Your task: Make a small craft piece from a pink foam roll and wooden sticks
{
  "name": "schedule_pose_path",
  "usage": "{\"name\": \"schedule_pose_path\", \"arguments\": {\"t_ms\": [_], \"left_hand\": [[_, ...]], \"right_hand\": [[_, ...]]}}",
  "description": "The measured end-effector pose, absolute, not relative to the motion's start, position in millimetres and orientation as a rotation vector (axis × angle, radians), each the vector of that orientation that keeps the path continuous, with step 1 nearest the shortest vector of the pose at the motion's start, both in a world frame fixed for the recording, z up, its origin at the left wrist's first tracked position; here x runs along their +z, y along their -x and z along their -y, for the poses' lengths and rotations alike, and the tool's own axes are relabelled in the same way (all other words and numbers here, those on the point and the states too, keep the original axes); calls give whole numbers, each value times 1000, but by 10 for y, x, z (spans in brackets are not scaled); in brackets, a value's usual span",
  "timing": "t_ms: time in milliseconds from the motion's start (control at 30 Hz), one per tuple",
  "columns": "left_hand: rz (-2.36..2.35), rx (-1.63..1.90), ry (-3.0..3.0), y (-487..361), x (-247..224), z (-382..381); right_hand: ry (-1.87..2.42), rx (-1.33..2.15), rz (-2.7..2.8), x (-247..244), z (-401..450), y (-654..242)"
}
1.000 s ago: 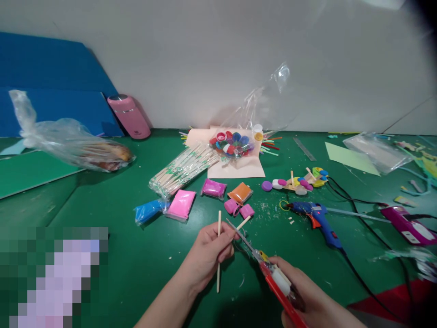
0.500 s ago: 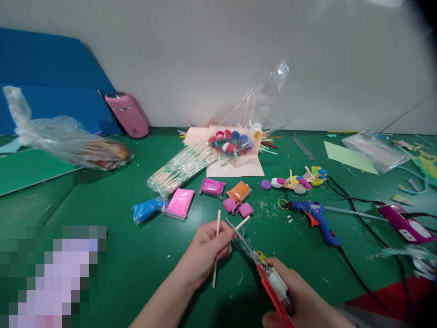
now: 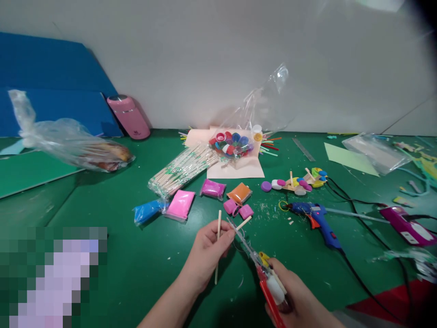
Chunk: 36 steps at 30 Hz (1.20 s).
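Since the earliest frame, the near end of the red-handled tool has been swung left, and the near end of the long stick has been shifted slightly left. The long stick is held in the left hand, fingers closed, its far end standing clear above the knuckles. A second stick is pinched at the same fingertips and pointed far right. The tool is gripped in the right hand, its metal part crossing the second stick; whether they touch cannot be told. Beyond the hands, pink pieces are placed near an orange packet. To the right, a blue glue gun is laid on the green table.
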<state>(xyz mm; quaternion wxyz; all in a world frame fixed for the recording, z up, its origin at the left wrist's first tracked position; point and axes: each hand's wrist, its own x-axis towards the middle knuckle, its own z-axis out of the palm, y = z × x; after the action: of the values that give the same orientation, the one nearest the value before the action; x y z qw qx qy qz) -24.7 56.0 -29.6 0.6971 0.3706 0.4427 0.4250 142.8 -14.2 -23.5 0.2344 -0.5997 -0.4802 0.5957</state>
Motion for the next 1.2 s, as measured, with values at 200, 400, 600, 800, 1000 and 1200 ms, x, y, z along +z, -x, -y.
{"name": "schedule_pose_path", "arguments": {"t_ms": [200, 400, 600, 800, 1000, 1200], "left_hand": [[-1273, 1092, -1221, 204, -212, -500], [-1328, 1067, -1480, 225, -229, -484], [-1274, 971, -1426, 286, -184, -511], [-1253, 933, -1356, 286, -167, -533], [-1338, 1061, -1508, 220, -200, -451], [-1322, 1048, -1395, 243, -182, -470]], "right_hand": [[1612, 1549, 1421, -232, 114, -1413], [1665, 1589, 1427, -139, 154, -1433], [1732, 1470, 1572, -209, 147, -1514], [1694, 1532, 1488, -192, 144, -1475], [1518, 1642, 1380, -276, 106, -1412], [1683, 1532, 1355, -471, 172, -1465]]}}
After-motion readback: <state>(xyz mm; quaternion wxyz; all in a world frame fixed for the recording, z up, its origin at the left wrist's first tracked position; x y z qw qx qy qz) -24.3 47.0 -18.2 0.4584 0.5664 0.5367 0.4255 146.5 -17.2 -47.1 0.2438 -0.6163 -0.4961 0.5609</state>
